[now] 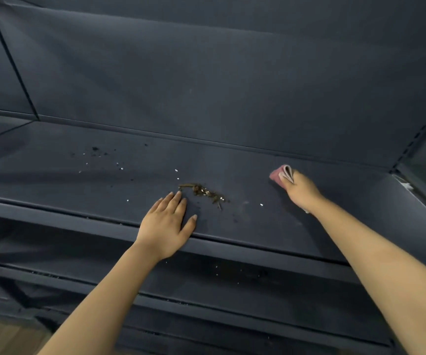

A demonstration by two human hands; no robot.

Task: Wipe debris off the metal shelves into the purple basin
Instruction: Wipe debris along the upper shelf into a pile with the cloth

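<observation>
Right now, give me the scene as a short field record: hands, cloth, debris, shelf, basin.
left hand: open, flat on the dark metal shelf near its front edge, fingertips beside the debris
right hand: closed on a folded pink cloth, pressed to the shelf
brown debris pile: between the two hands, nearer the left
scattered white specks: mostly left of the pile, one to its right, some on the lower shelf
dark crumbs: back left
purple basin: not in view
</observation>
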